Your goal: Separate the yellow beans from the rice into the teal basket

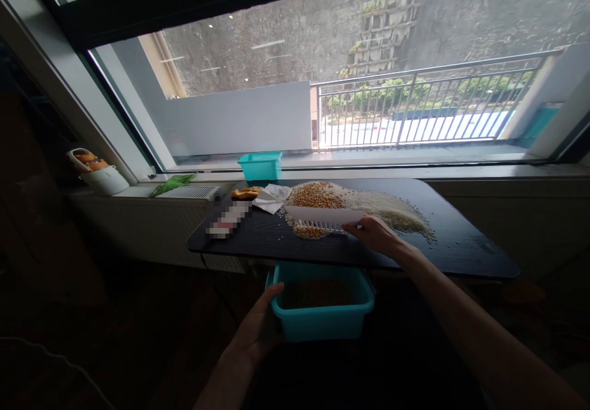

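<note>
My right hand (375,235) is closed on one end of a white comb-like plastic piece (325,215), flat on top with slots or teeth along its lower edge. It lies across a heap of golden, bean-sized grains (319,195). Pale rice-like grains (391,207) spread to the right of and around that heap on the dark table. Below the table's front edge, my left hand (259,327) grips the left side of a turquoise tub (322,321), thumb over the rim. A layer of brownish grains (318,293) covers the tub's bottom, dim in shadow.
A crumpled white paper (271,198), a yellow-orange item (246,193) and a blurred-out object (229,219) lie on the table's left. Behind stands another turquoise tub (261,165) by the window. A green cloth (174,184) and white container (105,179) rest farther left.
</note>
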### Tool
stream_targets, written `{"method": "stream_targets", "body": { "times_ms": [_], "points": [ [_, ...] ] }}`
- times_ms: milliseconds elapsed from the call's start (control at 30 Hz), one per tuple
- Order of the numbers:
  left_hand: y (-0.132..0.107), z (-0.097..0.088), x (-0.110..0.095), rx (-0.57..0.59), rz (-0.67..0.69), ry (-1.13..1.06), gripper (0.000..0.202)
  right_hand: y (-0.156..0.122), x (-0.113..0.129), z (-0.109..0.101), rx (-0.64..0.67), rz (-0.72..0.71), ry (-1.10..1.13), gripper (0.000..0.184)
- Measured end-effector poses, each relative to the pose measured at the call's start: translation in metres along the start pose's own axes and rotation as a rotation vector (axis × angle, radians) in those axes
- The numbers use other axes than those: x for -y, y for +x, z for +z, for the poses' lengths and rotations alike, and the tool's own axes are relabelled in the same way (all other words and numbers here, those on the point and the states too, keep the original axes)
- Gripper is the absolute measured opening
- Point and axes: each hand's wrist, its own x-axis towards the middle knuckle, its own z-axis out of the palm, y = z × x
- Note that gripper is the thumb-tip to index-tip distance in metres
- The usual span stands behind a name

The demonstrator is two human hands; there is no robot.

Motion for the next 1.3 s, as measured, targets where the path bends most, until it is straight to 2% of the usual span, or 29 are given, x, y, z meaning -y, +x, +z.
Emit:
{"method": "stream_targets", "body": {
  "times_ms": [367,600,800,933,1067,1300],
  "points": [
    [0.000,0.001,0.001,0.047,-0.010,0.013,0.063,-0.005,0.004,0.003,-0.019,-0.011,0.080,0.040],
    [0.003,0.006,0.001,0.060,0.009,0.017,0.062,-0.007,-0.004,0.005,-0.210,0.118,0.168,0.038],
    [0.012,0.007,0.003,0.074,0.011,0.020,0.062,-0.011,-0.011,0.016,-0.325,0.189,0.369,0.032],
    [0.020,0.000,0.007,0.042,0.088,0.036,0.061,-0.015,-0.006,0.017,-0.320,0.236,0.600,0.033],
    [0.025,-0.005,0.010,0.084,0.122,0.004,0.057,-0.020,0.004,0.012,-0.323,0.240,0.816,0.033],
    [0.029,-0.006,0.012,0.104,0.136,0.043,0.056,-0.021,0.006,0.010,-0.351,0.262,0.936,0.033]
  ]
}}
